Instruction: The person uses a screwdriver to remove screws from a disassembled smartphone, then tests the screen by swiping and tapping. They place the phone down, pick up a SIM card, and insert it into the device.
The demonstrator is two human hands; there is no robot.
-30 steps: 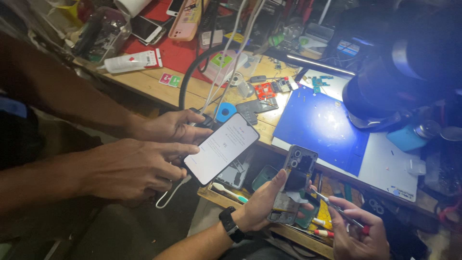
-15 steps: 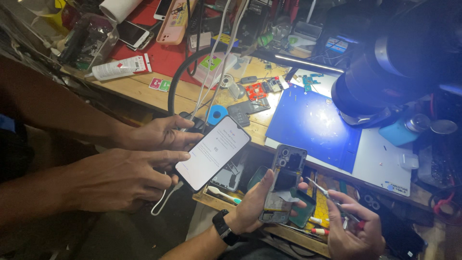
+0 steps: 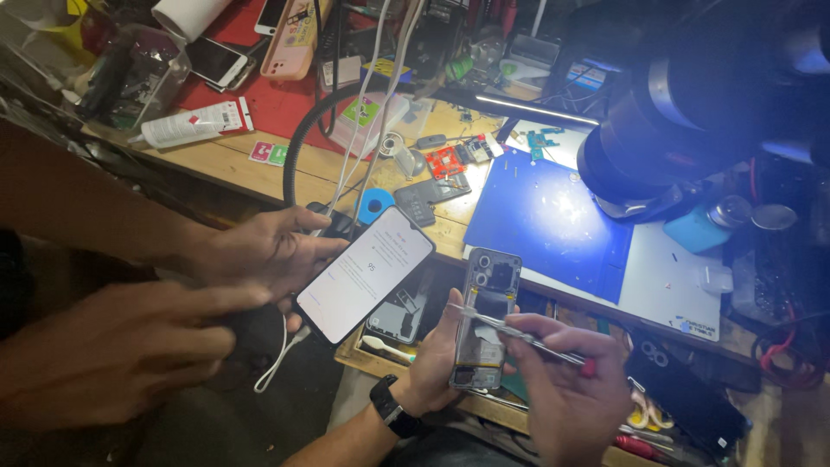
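Note:
My left hand (image 3: 432,363), with a black watch (image 3: 393,411) on its wrist, holds an opened phone (image 3: 488,294) upright, its bare back and camera cut-outs facing me. My right hand (image 3: 562,398) grips thin metal tweezers (image 3: 519,333) that lie across the middle of that phone, tips pointing left. Another person's hand (image 3: 259,251) reaches in from the left and holds a lit white-screened phone (image 3: 367,272) beside mine. Their other hand (image 3: 112,363) hovers blurred at the lower left, fingers pointing toward it.
A blue work mat (image 3: 545,216) lies on the wooden bench (image 3: 303,173) under a big black microscope head (image 3: 683,112). Small circuit boards, phones, a white tube and cables crowd the back. A white cable (image 3: 277,363) hangs from the lit phone. An open drawer of tools sits below my hands.
My right hand has brought the tweezers left, across the opened phone. The other person's near hand has drawn back from the lit screen. The view has shifted slightly.

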